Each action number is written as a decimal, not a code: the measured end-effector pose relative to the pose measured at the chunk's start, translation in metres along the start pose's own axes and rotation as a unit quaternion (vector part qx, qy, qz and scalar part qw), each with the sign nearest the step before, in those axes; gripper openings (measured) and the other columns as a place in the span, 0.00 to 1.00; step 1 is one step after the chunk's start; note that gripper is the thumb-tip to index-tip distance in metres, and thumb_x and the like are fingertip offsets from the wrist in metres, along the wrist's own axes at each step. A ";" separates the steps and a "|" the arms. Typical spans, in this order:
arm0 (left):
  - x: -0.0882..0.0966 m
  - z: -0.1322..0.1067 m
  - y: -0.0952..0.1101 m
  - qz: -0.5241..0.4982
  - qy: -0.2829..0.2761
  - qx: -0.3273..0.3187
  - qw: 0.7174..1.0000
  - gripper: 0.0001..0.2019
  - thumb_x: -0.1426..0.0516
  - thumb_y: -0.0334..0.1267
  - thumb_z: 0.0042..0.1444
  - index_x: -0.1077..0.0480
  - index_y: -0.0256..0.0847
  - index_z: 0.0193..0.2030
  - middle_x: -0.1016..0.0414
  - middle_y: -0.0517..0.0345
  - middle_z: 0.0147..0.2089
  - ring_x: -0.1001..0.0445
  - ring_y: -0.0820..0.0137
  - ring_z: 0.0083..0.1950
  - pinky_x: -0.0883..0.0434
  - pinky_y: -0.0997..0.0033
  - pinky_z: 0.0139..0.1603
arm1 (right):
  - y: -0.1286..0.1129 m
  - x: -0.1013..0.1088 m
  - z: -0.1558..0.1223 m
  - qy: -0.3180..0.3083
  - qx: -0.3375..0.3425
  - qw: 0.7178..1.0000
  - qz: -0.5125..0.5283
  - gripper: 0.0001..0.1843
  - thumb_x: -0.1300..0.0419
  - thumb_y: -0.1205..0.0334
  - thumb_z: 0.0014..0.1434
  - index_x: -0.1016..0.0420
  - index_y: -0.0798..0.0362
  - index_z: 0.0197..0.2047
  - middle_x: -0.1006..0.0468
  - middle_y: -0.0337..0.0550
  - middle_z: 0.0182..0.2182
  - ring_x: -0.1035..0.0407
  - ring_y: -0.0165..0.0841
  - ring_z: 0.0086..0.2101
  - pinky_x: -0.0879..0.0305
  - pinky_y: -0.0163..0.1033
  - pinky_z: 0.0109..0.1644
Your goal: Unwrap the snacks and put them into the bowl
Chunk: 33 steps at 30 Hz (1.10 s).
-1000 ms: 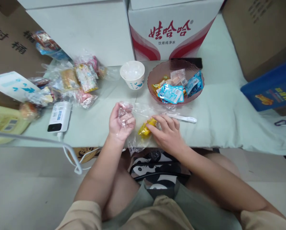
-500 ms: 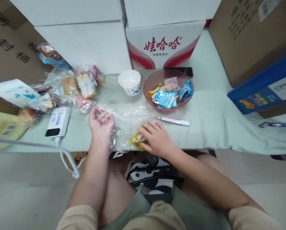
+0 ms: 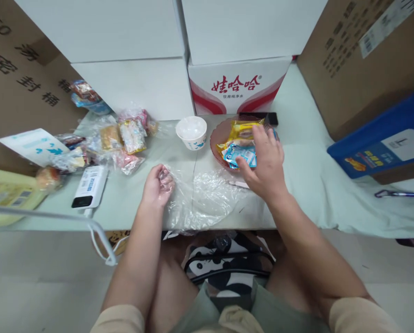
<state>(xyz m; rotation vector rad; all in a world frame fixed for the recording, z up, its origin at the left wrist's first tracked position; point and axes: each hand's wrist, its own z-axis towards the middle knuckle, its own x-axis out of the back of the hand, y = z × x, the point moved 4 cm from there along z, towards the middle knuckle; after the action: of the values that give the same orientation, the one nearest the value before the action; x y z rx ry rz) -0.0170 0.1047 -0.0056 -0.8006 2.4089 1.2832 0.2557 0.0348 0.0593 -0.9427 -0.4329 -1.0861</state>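
Note:
My left hand (image 3: 159, 185) is closed around the edge of a clear plastic bag (image 3: 207, 199), which lies crumpled and flat along the table's front. Over the right side of a reddish translucent bowl (image 3: 216, 138) is my right hand (image 3: 267, 162), its fingers apart. A yellow snack packet (image 3: 240, 129) lies at the back of the bowl, by my fingertips and apparently loose. Blue-and-white packets (image 3: 240, 155) sit in front of it; my hand hides part of the contents. A slim white tool (image 3: 239, 184) shows partly below the bowl.
A white paper cup (image 3: 191, 134) stands left of the bowl. Wrapped snacks (image 3: 132, 136) are heaped at the left, with a white power bank (image 3: 90, 185) and cable before them. White boxes (image 3: 134, 88) line the back. A blue container (image 3: 383, 134) and a pen (image 3: 398, 194) are at the right.
My right hand has moved from the plastic bag up and right to the bowl, carrying the yellow packet, which is now inside. My left hand stays closed on the bag. The view has tilted slightly.

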 end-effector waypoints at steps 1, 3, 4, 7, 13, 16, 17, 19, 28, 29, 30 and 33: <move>0.001 0.001 0.000 0.027 -0.009 -0.001 1.000 0.09 0.42 0.33 0.55 0.38 0.38 0.26 0.36 0.70 0.19 0.48 0.85 0.11 0.50 0.82 0.11 | 0.002 -0.001 -0.001 0.002 0.006 1.000 0.007 0.33 0.45 0.51 0.65 0.43 0.50 0.70 0.35 0.56 0.66 0.46 0.56 0.67 0.47 0.65 0.66; 0.004 0.003 -0.001 0.086 -0.034 -0.029 0.995 0.09 0.39 0.35 0.51 0.36 0.38 0.27 0.34 0.69 0.21 0.47 0.85 0.13 0.51 0.82 0.12 | 0.005 -0.006 -0.010 0.003 0.019 0.999 0.037 0.26 0.47 0.56 0.65 0.38 0.51 0.65 0.28 0.56 0.60 0.35 0.50 0.61 0.40 0.58 0.64; 0.005 0.003 -0.001 0.114 -0.048 -0.053 0.991 0.09 0.37 0.36 0.49 0.34 0.38 0.27 0.33 0.68 0.22 0.45 0.85 0.14 0.49 0.83 0.13 | 0.005 -0.010 -0.017 -0.001 0.024 0.998 0.056 0.23 0.48 0.58 0.65 0.35 0.52 0.63 0.24 0.55 0.56 0.31 0.47 0.57 0.36 0.55 0.61; 0.006 0.000 -0.001 0.187 -0.094 -0.131 0.969 0.12 0.33 0.33 0.40 0.31 0.37 0.29 0.30 0.65 0.27 0.34 0.82 0.23 0.38 0.85 0.21 | 0.000 -0.021 -0.037 -0.025 0.061 0.993 0.098 0.18 0.46 0.62 0.63 0.31 0.51 0.56 0.20 0.51 0.47 0.25 0.43 0.47 0.29 0.50 0.53; 0.009 -0.016 -0.005 0.236 -0.198 -0.100 0.946 0.18 0.30 0.32 0.37 0.35 0.39 0.30 0.23 0.58 0.42 0.22 0.66 0.45 0.22 0.69 0.40 | -0.018 -0.025 -0.068 -0.023 0.178 0.982 0.065 0.17 0.41 0.70 0.58 0.28 0.47 0.51 0.18 0.45 0.45 0.27 0.43 0.54 0.37 0.55 0.64; 0.011 -0.027 -0.008 0.204 -0.307 -0.022 0.929 0.21 0.28 0.38 0.38 0.37 0.39 0.29 0.22 0.55 0.40 0.19 0.60 0.43 0.20 0.61 0.38 | -0.016 -0.039 -0.076 -0.105 0.196 0.973 0.069 0.29 0.44 0.74 0.56 0.32 0.51 0.61 0.25 0.51 0.58 0.33 0.45 0.60 0.34 0.54 0.63; 0.011 -0.030 -0.009 0.193 -0.342 0.000 0.920 0.21 0.28 0.39 0.38 0.37 0.39 0.29 0.22 0.54 0.38 0.19 0.59 0.41 0.20 0.60 0.36 | -0.014 -0.045 -0.078 -0.126 0.195 0.971 0.063 0.31 0.45 0.75 0.55 0.34 0.52 0.63 0.28 0.53 0.61 0.36 0.45 0.63 0.34 0.55 0.63; 0.012 -0.035 -0.010 0.178 -0.392 0.032 0.902 0.23 0.27 0.40 0.38 0.39 0.39 0.27 0.21 0.54 0.36 0.18 0.58 0.36 0.20 0.59 0.32 | -0.012 -0.053 -0.079 -0.138 0.193 0.970 0.059 0.31 0.46 0.76 0.56 0.33 0.51 0.63 0.29 0.52 0.63 0.37 0.45 0.63 0.34 0.55 0.63; 0.021 -0.022 0.004 0.242 -0.342 -0.024 0.907 0.21 0.28 0.39 0.40 0.35 0.41 0.36 0.21 0.51 0.45 0.17 0.59 0.42 0.21 0.65 0.35 | -0.010 -0.040 -0.067 -0.075 0.151 0.978 0.122 0.08 0.44 0.66 0.61 0.24 0.48 0.39 0.17 0.43 0.35 0.23 0.38 0.38 0.29 0.44 0.46; 0.023 -0.020 0.004 0.279 -0.322 -0.031 0.904 0.24 0.28 0.37 0.41 0.33 0.43 0.43 0.21 0.52 0.47 0.18 0.60 0.44 0.21 0.66 0.37 | -0.006 -0.036 -0.066 -0.069 0.117 0.983 0.125 0.07 0.44 0.66 0.61 0.24 0.49 0.39 0.18 0.42 0.31 0.24 0.36 0.33 0.30 0.41 0.41; 0.024 -0.017 0.002 0.321 -0.304 -0.030 0.896 0.30 0.28 0.35 0.42 0.34 0.46 0.51 0.22 0.53 0.47 0.18 0.62 0.43 0.22 0.67 0.37 | -0.002 -0.031 -0.065 -0.066 0.080 0.986 0.129 0.07 0.44 0.65 0.60 0.25 0.49 0.39 0.20 0.40 0.28 0.26 0.34 0.28 0.32 0.39 0.36; 0.027 -0.011 -0.006 0.420 -0.278 -0.031 0.864 0.50 0.29 0.32 0.41 0.49 0.49 0.70 0.21 0.58 0.39 0.20 0.70 0.33 0.25 0.72 0.34 | 0.006 -0.023 -0.065 -0.075 -0.032 0.980 0.179 0.05 0.44 0.64 0.61 0.27 0.50 0.36 0.25 0.34 0.21 0.32 0.29 0.20 0.37 0.34 0.26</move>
<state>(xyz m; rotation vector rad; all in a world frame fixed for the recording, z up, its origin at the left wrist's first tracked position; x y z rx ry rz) -0.0348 0.0840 -0.0165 0.6564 2.2378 1.5693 0.2424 -0.0052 0.0042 -1.1150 -0.3363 -0.7071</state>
